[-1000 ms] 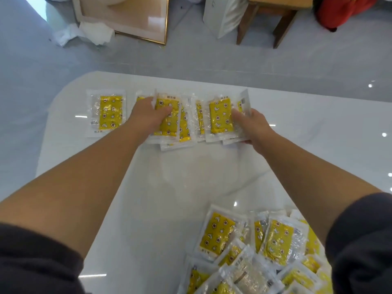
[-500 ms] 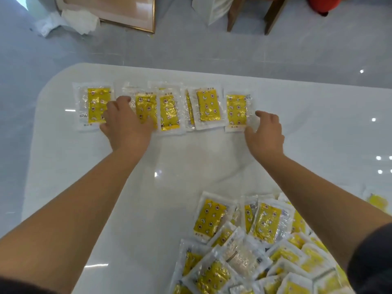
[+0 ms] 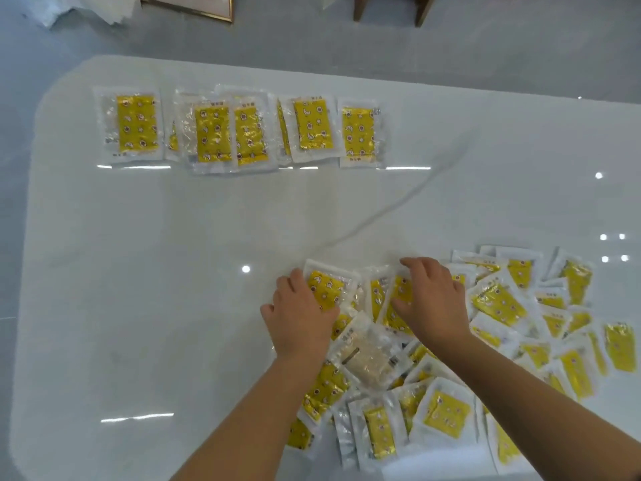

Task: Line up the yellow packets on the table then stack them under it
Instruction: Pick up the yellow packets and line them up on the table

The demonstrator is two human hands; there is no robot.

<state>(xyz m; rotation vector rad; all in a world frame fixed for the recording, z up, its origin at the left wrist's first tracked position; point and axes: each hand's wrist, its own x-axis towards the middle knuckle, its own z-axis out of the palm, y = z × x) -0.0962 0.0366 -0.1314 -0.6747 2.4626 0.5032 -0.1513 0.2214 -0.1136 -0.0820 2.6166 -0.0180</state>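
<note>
I see the white table carrying a loose pile of yellow packets at its near right. A row of packets, some overlapping, lies along the far edge. The left hand has its grip spread flat on 1 packet at the pile's left end. The right hand arches over another packet; I cannot tell whether its grip pinches it.

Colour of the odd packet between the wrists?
Head view: odd packet is pale beige, not yellow.
</note>
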